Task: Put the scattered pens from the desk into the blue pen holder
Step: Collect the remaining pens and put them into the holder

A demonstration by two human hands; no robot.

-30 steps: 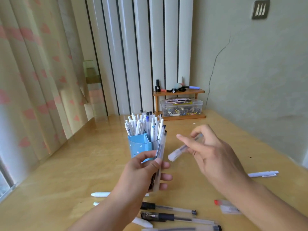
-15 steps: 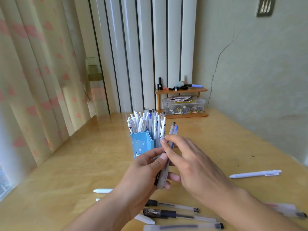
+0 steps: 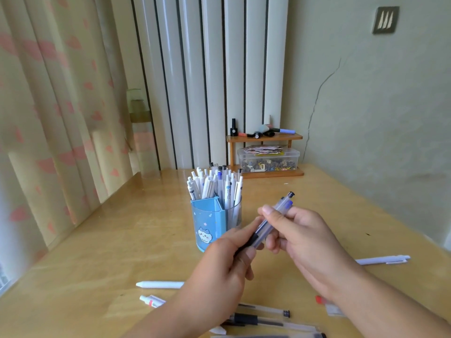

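Two pens [image 3: 273,223], perhaps, now tilted rightward.

Soft daylight through curtain [image 3: 48,118] at left; edges blurred, wide-angle bowed.

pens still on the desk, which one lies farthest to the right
The white pen, alone beside the right forearm; the other loose pens lie nearer the bottom edge, left of it.

Right hand [image 3: 310,242] now joined left hand [image 3: 227,262] on pens [image 3: 271,220] (tips tilted right)
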